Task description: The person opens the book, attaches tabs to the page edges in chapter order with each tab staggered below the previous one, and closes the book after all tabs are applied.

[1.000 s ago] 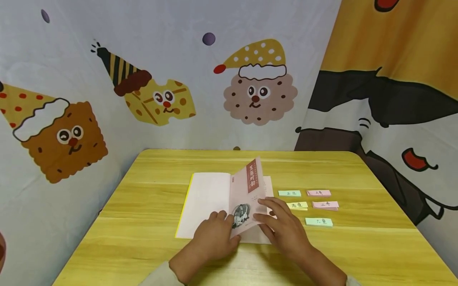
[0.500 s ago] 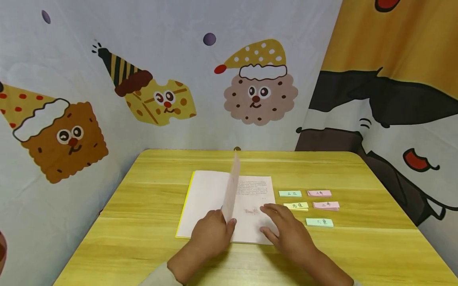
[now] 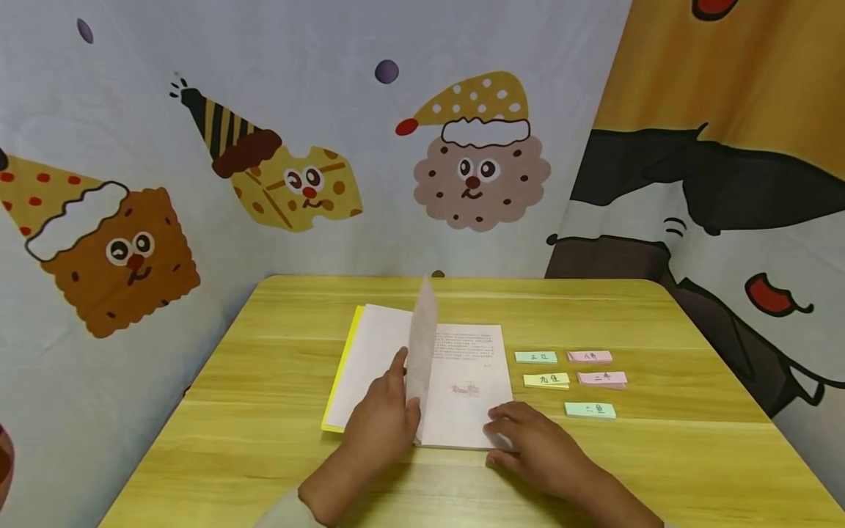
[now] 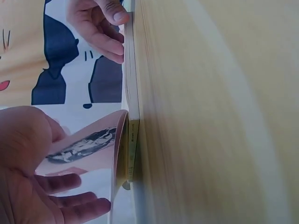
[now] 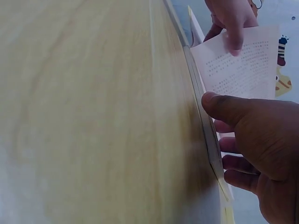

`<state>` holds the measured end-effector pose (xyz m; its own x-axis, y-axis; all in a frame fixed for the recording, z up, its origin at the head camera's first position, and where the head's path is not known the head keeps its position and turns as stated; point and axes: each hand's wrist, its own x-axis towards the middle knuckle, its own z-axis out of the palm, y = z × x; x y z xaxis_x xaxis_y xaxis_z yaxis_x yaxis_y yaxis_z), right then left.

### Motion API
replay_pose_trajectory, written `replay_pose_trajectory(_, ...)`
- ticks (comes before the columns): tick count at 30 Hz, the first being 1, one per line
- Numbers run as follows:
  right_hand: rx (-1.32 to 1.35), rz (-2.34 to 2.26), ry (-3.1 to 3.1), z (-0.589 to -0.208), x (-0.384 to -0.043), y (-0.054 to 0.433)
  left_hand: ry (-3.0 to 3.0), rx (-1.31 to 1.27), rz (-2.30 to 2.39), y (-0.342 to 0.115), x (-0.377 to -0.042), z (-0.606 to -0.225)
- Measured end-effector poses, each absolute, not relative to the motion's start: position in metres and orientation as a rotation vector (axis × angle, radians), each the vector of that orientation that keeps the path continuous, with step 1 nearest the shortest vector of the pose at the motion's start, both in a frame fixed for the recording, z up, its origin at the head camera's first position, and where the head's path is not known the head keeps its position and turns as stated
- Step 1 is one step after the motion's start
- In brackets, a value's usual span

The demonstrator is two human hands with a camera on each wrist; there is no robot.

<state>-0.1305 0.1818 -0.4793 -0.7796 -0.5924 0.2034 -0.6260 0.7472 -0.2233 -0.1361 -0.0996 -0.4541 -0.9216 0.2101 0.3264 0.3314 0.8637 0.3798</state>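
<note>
One backdrop (image 3: 317, 44): cloth, softly creased, printed with cartoon figures. One table (image 3: 264, 337) in front, yellowish wood grain running left to right, far corners rounded.

One book (image 3: 465, 418), open, on the table at about mid-width. Spine and long axis run away from the person, page tops toward the backdrop; printed lines read across. Paper pale, matt, rectangular; yellow edging along the left side.

One leaf (image 3: 424, 323) stands nearly upright at the spine, seen almost edge-on from the head, bowed slightly; text on its right face, a dark picture on its left.

Two hands. Left hand (image 3: 379, 418) pinches the leaf lightly, thumb on the text side, fingers loosely extended behind. Right hand (image 3: 541, 447) relaxed, fingers part-bent on the book's near right corner, thumb by the bottom edge.

Five paper slips right of the book, narrow, layered, handwritten, long sides roughly left to right: two green slips (image 3: 590, 411), two pink slips (image 3: 601, 379), one yellow slip (image 3: 546, 380).
</note>
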Motion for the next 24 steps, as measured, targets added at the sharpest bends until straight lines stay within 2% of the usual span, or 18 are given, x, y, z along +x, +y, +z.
replay_pose_trajectory(7, 1.001, 0.402, -2.856, -0.4756, -0.131, 0.1808, -2.636, -0.497, -0.544, -0.1049, -0.1362, -0.4579)
replay_pose_trajectory(24, 0.968, 0.377, -2.873, -0.4778, -0.1315, 0.1794, -2.781, -0.382, -0.232, -0.1054, -0.1362, -0.4564)
